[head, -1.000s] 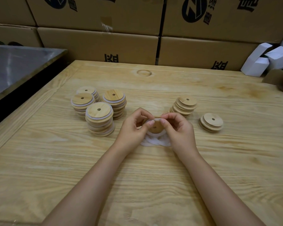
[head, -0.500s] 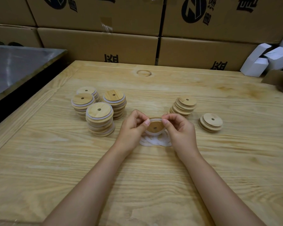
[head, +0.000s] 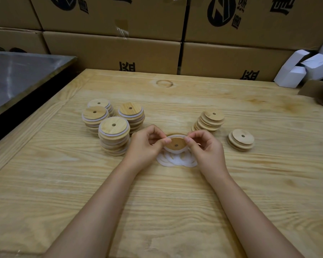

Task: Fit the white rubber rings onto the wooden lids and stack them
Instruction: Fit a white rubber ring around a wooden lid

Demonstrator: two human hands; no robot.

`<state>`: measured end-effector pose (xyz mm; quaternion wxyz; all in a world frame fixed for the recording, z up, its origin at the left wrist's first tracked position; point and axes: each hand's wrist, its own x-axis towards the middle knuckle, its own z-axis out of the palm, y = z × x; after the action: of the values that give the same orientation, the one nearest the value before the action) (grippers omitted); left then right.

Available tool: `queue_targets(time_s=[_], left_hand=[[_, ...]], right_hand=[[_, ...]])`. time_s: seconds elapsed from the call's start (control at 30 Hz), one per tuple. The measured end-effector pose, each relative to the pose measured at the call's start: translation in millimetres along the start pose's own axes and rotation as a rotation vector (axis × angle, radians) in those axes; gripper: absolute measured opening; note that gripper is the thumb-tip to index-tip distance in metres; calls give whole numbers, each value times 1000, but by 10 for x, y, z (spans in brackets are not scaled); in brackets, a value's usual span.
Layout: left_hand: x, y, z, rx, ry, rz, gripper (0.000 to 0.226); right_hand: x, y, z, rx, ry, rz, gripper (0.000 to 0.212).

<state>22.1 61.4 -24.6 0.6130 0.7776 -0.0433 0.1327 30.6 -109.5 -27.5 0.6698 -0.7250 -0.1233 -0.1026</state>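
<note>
Cartons point(head: 110, 53) wall a pine table point(head: 63, 183) where the left hand point(head: 145, 144) and right hand point(head: 205, 148) pinch a wooden lid point(head: 175, 144) above the loose rings point(head: 175, 162), working its white rubber ring point(head: 173, 151) on; next, probably, seating it evenly before stacking.

Left hand point(head: 144, 146) and right hand point(head: 205, 148) pinching ringed wooden lid point(head: 176, 144), loose rubber rings point(head: 176, 161) beneath

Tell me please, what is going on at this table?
A person pinches one wooden lid between the left hand and the right hand and fits a white rubber ring around its edge. More loose rings lie on the table right under it. Four stacks of ringed lids stand on the left; two stacks of bare lids wait on the right.
</note>
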Motion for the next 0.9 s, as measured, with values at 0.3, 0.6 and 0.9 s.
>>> queue_targets(time_s=[0.3, 0.6, 0.9], left_hand=[[3, 4, -16, 55, 0, 16, 23], [9, -6, -10, -26, 39, -44, 21], [-3, -8, 48, -139, 67, -66, 22]], right_hand=[[28, 40, -42, -43, 2, 42, 22], [58, 38, -78, 23, -39, 107, 20], [44, 31, -69, 88, -28, 158, 6]])
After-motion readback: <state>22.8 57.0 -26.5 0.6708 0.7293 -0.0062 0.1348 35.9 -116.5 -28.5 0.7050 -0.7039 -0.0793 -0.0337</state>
